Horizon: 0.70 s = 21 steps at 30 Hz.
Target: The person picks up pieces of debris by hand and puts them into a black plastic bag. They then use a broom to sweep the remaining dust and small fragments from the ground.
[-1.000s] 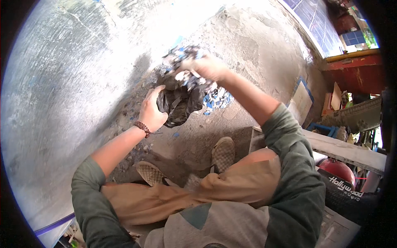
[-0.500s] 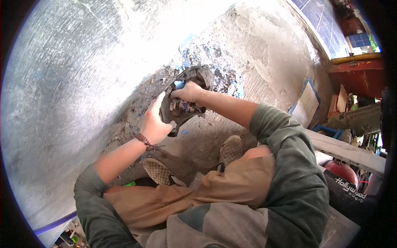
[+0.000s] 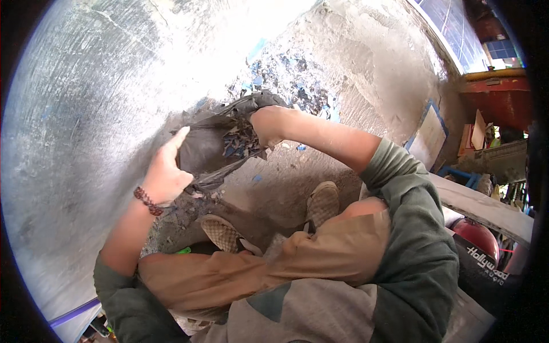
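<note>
A dark plastic bag (image 3: 203,150) is stretched wide between my hands, just above the ground. Its mouth faces up and shows small mixed scraps (image 3: 239,144) bunched toward the right end. My left hand (image 3: 164,176) has the bag's left edge, thumb and forefinger spread along it, the other fingers hidden. At the opposite end my right hand (image 3: 271,126) is closed round the bag's rim beside the scraps, knuckles up, fingertips out of sight. A beaded bracelet (image 3: 147,201) circles my left wrist.
Beyond the bag, a heap of blue, white and dark scraps (image 3: 294,77) lies on the rough concrete ground (image 3: 372,74). My checkered shoes (image 3: 323,203) are close below it. To the right stand a blue-edged board (image 3: 428,134), a pale plank (image 3: 483,207) and a red ball-shaped object (image 3: 476,237).
My left hand has moved left and slightly down, pulling the bag wider. My right hand has come out of the bag's middle to its right rim.
</note>
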Each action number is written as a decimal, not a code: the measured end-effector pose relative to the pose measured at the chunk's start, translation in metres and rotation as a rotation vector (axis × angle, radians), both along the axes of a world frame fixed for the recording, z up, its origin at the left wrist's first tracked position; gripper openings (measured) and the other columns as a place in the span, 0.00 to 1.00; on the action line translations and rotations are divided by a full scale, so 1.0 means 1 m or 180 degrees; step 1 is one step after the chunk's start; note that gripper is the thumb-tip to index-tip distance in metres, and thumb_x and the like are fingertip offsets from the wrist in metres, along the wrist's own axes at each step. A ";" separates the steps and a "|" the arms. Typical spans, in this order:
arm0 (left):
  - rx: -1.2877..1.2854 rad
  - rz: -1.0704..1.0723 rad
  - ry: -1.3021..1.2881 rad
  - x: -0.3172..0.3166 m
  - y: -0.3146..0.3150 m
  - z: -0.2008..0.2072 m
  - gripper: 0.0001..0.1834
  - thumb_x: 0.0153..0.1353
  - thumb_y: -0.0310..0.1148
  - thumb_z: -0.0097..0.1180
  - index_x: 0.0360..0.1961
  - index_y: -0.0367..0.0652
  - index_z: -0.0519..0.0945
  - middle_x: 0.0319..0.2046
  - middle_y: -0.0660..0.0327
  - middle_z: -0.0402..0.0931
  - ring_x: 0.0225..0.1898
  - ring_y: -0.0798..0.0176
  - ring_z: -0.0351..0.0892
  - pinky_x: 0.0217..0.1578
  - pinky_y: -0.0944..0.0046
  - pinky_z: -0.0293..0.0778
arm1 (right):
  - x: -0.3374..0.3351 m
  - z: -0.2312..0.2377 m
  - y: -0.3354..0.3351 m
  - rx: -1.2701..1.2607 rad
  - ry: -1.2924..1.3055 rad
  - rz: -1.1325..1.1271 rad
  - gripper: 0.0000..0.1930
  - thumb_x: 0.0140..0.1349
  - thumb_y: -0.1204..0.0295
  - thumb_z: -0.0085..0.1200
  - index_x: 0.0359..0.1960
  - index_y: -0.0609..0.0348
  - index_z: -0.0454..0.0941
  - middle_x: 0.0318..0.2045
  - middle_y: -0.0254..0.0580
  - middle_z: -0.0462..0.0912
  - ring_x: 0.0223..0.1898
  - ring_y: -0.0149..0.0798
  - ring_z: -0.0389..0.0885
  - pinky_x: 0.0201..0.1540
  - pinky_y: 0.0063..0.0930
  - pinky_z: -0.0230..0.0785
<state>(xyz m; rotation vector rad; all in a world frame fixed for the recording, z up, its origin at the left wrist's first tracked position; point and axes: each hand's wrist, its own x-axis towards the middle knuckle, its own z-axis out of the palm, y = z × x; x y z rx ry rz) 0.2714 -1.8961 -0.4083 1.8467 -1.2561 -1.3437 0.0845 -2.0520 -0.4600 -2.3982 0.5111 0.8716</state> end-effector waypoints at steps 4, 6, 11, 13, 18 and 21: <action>0.0403 -0.0285 -0.1328 0.001 0.000 0.012 0.42 0.37 0.13 0.47 0.61 0.28 0.59 0.59 0.42 0.63 0.64 0.50 0.59 0.64 0.63 0.54 | 0.012 -0.011 0.017 0.0265 0.0404 0.0297 0.45 0.49 0.70 0.59 0.67 0.63 0.46 0.42 0.52 0.80 0.40 0.48 0.81 0.44 0.38 0.75; 0.0251 -0.0530 -0.1473 -0.015 0.002 0.021 0.41 0.37 0.13 0.45 0.62 0.29 0.59 0.60 0.42 0.62 0.64 0.49 0.59 0.64 0.62 0.54 | 0.011 -0.035 0.028 0.0050 0.0176 -0.0032 0.43 0.50 0.72 0.58 0.67 0.63 0.46 0.41 0.52 0.81 0.40 0.49 0.81 0.44 0.36 0.75; 0.0409 -0.0697 -0.1754 -0.007 -0.001 0.003 0.39 0.38 0.15 0.43 0.60 0.34 0.62 0.55 0.41 0.67 0.61 0.47 0.64 0.62 0.59 0.58 | 0.004 -0.029 0.015 -0.0286 -0.0408 -0.0514 0.10 0.57 0.71 0.51 0.37 0.61 0.81 0.39 0.47 0.83 0.42 0.40 0.82 0.42 0.33 0.76; 0.0340 -0.0385 -0.1368 -0.007 -0.006 -0.002 0.33 0.37 0.16 0.45 0.53 0.37 0.72 0.47 0.41 0.74 0.55 0.46 0.71 0.58 0.57 0.63 | -0.004 -0.035 0.008 -0.0644 -0.0437 -0.0380 0.08 0.56 0.73 0.51 0.33 0.60 0.82 0.36 0.46 0.83 0.40 0.40 0.83 0.41 0.32 0.76; 0.0584 -0.1072 -0.1575 -0.012 -0.012 -0.001 0.21 0.38 0.13 0.40 0.33 0.35 0.79 0.43 0.48 0.77 0.41 0.50 0.79 0.35 0.59 0.78 | -0.030 -0.023 -0.001 -0.0765 -0.1187 -0.0641 0.09 0.52 0.76 0.52 0.35 0.61 0.80 0.33 0.48 0.82 0.38 0.44 0.82 0.41 0.36 0.75; 0.0431 -0.1236 -0.1622 -0.002 -0.010 -0.012 0.19 0.38 0.17 0.47 0.35 0.37 0.78 0.36 0.46 0.78 0.45 0.46 0.76 0.48 0.59 0.69 | -0.044 -0.023 -0.018 -0.1221 -0.1931 -0.0914 0.12 0.52 0.74 0.53 0.38 0.64 0.77 0.35 0.51 0.79 0.41 0.44 0.80 0.44 0.36 0.74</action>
